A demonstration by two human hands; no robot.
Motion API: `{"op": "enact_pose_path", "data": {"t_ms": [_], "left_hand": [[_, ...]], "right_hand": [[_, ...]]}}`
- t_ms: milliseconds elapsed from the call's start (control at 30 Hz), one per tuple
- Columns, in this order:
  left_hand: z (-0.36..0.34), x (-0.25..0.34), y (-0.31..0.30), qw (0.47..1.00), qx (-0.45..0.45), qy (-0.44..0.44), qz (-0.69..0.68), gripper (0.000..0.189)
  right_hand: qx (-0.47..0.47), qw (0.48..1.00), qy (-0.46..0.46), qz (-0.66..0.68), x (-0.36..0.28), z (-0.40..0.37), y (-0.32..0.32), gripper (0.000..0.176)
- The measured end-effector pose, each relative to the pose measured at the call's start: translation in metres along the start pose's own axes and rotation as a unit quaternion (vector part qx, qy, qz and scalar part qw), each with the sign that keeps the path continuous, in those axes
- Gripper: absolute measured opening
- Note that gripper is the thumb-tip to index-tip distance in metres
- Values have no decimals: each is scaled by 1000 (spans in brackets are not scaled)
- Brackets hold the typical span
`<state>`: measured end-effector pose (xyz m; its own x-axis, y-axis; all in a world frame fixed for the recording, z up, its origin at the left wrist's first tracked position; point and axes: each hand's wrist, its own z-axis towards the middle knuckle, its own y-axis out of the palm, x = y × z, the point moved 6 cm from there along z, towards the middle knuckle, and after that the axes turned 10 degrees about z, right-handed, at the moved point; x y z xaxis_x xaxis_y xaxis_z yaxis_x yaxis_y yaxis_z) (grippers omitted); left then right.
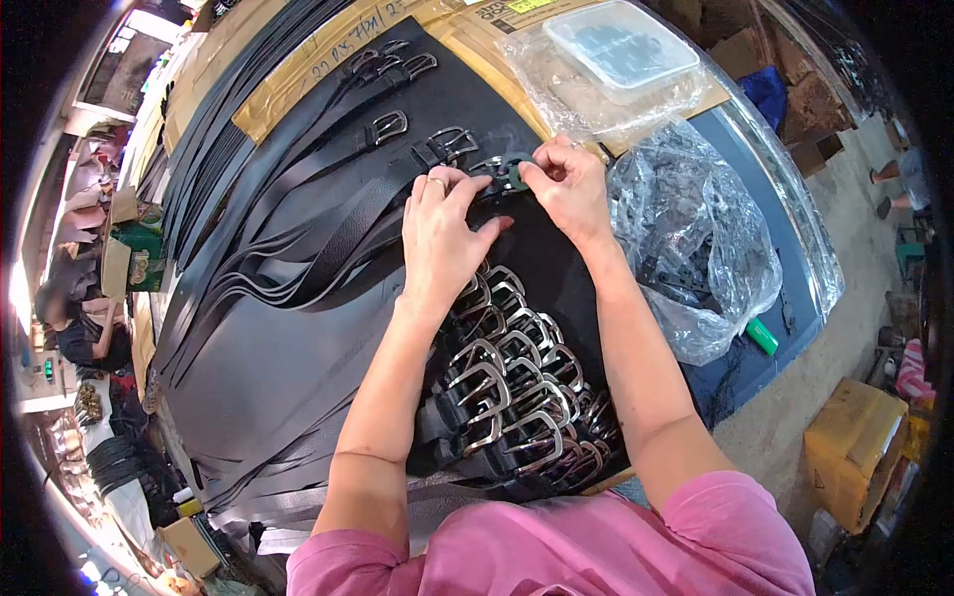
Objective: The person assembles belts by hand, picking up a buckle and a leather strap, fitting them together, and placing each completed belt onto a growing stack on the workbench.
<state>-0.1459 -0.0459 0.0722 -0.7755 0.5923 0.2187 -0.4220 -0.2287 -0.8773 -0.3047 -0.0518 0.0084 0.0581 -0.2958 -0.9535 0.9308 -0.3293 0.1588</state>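
Black leather belts (pixel 348 223) lie fanned over the dark table sheet, several with silver buckles (pixel 388 124) at their upper ends. My left hand (pixel 442 223) rests over a belt end near the top middle, its thumb apart from the fingers. Just right of it, my right hand (pixel 568 184) pinches a small dark round piece (pixel 518 176) against a buckle. What lies under my left fingertips is partly hidden. Below my hands is a pile of belts with silver buckles (pixel 517 387).
To the right, a clear plastic bag (pixel 686 248) holds small dark parts, beside a green object (pixel 761 336). A clear plastic container (pixel 621 45) stands at the back on cardboard. A person (pixel 84 333) sits at far left. A cardboard box (pixel 855 452) is on the floor.
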Motion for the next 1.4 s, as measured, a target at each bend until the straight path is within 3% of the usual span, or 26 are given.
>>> {"op": "enact_pose_path", "data": {"t_ms": [33,167,433,933,1033,1167,1333,1400], "left_hand": [[0,2,-1,1000,29,6,5,30],[2,-3,-4,998,69,7,-4,10],[4,-5,-4,997,69,0,-30,6],[6,-11,-6,996,65,-26,-49,8],[6,-13,-6,996,43,-2,-72,14],[4,-11,6,995,-30,49,-87,34],[3,-12,12,996,-2,64,-58,36],[2,-15,18,996,10,76,-45,35]], "right_hand": [[-11,1000,-2,-8,2,0,0,20],[-31,999,-17,-36,-4,0,1,18],[-79,994,-29,-70,-10,-2,6,18],[-73,997,-5,-38,-4,0,4,18],[-14,998,55,19,5,4,-3,18],[60,968,91,227,4,5,-2,18],[54,978,56,192,1,6,1,17],[1,989,36,143,-2,7,5,18]]}}
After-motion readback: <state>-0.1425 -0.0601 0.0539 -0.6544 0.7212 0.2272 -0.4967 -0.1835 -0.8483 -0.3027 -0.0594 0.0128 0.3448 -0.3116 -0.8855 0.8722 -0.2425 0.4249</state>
